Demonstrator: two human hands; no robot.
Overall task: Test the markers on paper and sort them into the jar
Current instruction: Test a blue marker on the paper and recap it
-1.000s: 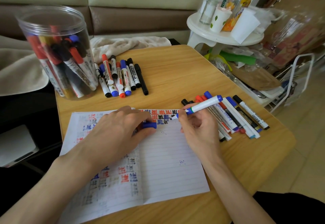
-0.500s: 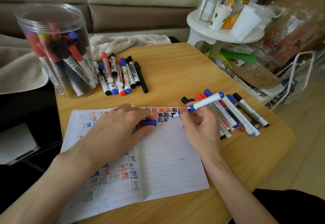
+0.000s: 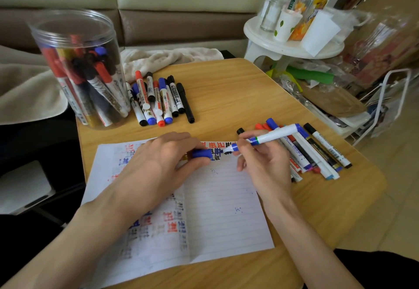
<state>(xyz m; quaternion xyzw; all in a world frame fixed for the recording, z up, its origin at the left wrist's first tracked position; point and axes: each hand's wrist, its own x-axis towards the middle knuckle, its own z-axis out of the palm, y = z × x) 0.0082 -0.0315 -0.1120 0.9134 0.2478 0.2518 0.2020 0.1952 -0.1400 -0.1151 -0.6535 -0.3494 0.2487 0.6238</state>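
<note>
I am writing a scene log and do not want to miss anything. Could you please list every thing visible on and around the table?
table: one, light wood.
jar: one, clear, table's far left.
markers in jar: many; red, black, blue, gold.
markers beside jar: about ten; red, blue, black; right of jar.
markers at right: about ten, mixed colours, piled beside paper.
paper: one, white lined, red, blue and black marks, table centre.
cloth: one, cream, behind table.
round stand: one, white, far right, bearing bottles and cups.
blue marker: one, uncapped, tip at paper.
blue cap: one.
left hand: fingers hold blue cap.
right hand: fingers pinch blue marker.
</note>
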